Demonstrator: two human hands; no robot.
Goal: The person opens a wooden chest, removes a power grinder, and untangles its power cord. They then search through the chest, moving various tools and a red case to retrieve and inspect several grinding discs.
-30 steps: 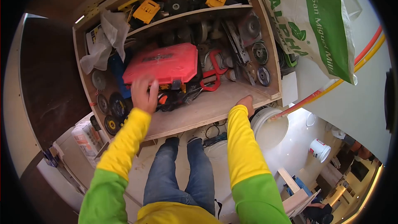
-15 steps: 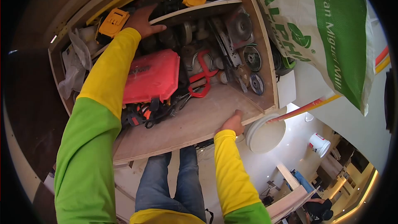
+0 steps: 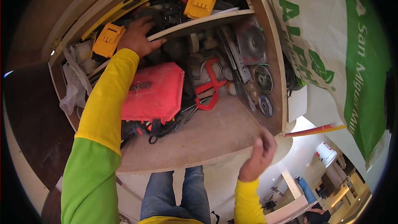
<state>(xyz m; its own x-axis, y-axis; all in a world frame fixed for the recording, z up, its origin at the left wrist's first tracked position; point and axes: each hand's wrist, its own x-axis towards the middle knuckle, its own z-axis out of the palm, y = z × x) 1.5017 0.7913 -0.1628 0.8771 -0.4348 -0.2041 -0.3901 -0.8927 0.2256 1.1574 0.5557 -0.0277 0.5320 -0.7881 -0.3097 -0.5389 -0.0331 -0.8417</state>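
My left hand (image 3: 139, 37) is over the upper compartment of a wooden tool box, fingers spread beside a dark round item and thumb across the wooden divider (image 3: 203, 23). A yellow battery pack (image 3: 108, 40) sits just left of it. Below my left forearm lies a red plastic case (image 3: 153, 91) with cables under its lower edge. My right hand (image 3: 259, 157) is raised near the box's lower right corner, loosely bent, its fingers apart and nothing in them. Nearest to it is the bare wooden bottom board (image 3: 199, 145).
A red clamp-like tool (image 3: 211, 87) and several grinding discs (image 3: 264, 79) lie in the lower compartment. Another yellow battery pack (image 3: 201, 0) and a yellow spirit level (image 3: 124, 6) are above. A white-and-green sack (image 3: 323, 49) hangs at right; a white bucket (image 3: 326, 154) stands beyond.
My right hand has let go of the box's front edge and lifted to the right, turning. My left hand stays at the divider, its fingers now plainer to see. The view has shifted slightly.
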